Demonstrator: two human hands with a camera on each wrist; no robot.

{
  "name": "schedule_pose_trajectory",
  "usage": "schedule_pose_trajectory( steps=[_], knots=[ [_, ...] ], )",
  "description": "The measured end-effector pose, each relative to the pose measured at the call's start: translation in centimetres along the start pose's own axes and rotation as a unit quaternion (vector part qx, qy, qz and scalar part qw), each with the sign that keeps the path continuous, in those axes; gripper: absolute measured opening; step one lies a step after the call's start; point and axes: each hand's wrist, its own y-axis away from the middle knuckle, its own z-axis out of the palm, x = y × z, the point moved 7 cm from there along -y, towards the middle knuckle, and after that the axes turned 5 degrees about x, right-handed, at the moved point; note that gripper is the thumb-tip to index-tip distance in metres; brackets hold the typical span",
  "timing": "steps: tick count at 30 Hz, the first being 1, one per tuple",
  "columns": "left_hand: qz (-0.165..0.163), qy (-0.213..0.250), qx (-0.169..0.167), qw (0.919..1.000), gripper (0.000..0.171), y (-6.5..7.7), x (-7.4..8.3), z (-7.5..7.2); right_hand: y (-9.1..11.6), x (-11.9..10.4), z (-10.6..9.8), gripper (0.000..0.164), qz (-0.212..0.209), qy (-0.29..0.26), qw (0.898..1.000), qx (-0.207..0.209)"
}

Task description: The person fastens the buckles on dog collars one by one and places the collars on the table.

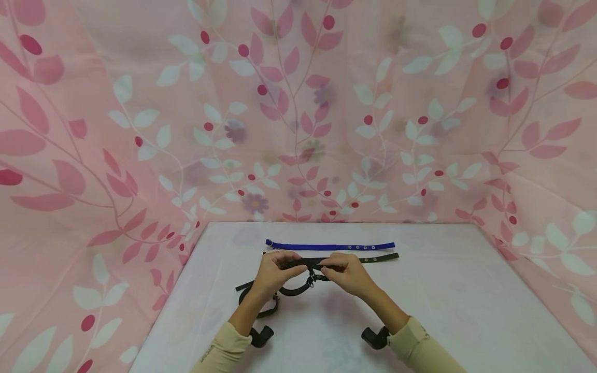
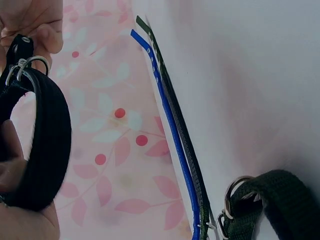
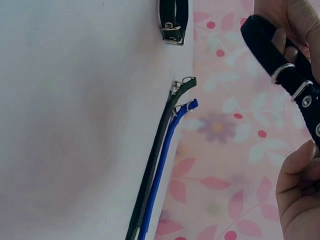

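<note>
No text, brand or number can be read clearly. On the left sleeve point(image 1: 228, 344), behind the grip, 1 small dark marking point(image 1: 205, 355) is too tiny to make out.

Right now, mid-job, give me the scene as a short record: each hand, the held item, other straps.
Left hand: gripping black collar
Right hand: gripping the same collar
Held item: looped, with metal rings
Lying lengthwise: blue strap, dark green strap, side by side; blue farther from the person
Other loop: dark green collar, on table, near left forearm
</note>
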Motion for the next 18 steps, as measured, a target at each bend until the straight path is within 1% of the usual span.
schedule_pose_trajectory(
  steps=[4,6,8,13,18],
  knots=[
    [-0.027,0.018,-0.003,0.9995,0.028,0.21,-0.34,0.18,0.17,-1.48,-0.46,0.013,0.005,-0.007,1.0,0.008],
    [-0.039,0.018,-0.005,0.9991,0.029,0.38,-0.5,0.25,0.28,-1.28,-0.63,0.013,0.014,-0.008,1.0,0.016],
    [-0.047,0.013,-0.01,0.9988,0.031,0.52,-0.6,0.36,0.39,-1.22,-0.73,0.012,0.01,-0.006,1.0,0.022],
    [-0.059,0.006,-0.014,0.9981,0.028,0.54,-0.85,0.55,0.44,-1.29,-0.68,0.014,-0.021,0.003,0.999,0.027],
    [-0.065,0.0,-0.018,0.9977,0.026,0.51,-0.91,0.76,0.36,-1.23,-0.8,0.015,-0.006,-0.015,1.0,0.024]
  ],
)
